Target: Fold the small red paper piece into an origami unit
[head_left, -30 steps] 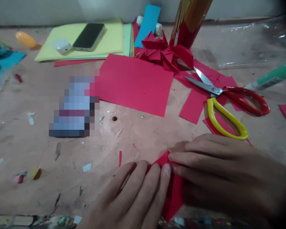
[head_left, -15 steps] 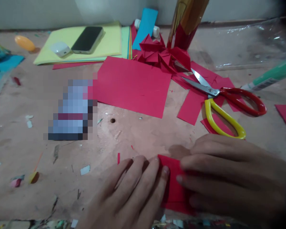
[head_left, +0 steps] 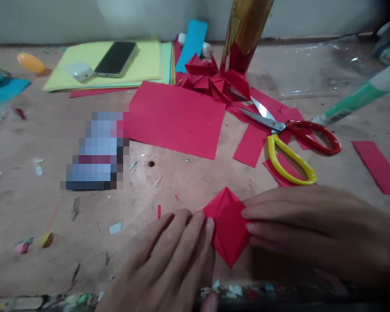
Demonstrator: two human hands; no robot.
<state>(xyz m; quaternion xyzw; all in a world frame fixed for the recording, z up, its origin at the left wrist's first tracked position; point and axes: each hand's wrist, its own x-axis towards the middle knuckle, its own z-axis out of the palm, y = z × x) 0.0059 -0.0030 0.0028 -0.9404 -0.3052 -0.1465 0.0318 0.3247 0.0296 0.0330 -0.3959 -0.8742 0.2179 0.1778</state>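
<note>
A folded red paper [head_left: 229,225], now a diamond shape with creases, lies on the table near its front edge. My left hand [head_left: 172,251] rests flat at its left side, with index fingertip and thumb on the paper's edge. From the right, my right hand [head_left: 305,229] holds the opposite corner between its fingertips, the fingers pressed together. Scissors [head_left: 281,126] with one red and one yellow handle lie partly open beyond my right hand, over red paper strips. Behind the diamond is a large red sheet [head_left: 178,119].
Folded red pieces [head_left: 204,76] are heaped by a tall brown object [head_left: 247,30]. A phone [head_left: 116,59] and white case [head_left: 80,71] sit on coloured sheets [head_left: 146,56]. A pixelated device [head_left: 97,151] lies left; a green-and-white tube [head_left: 357,99] lies right.
The red paper under my hands has turned from a squarish shape into an upright diamond, and more of it shows. My right hand has shifted slightly. The view has moved a little.
</note>
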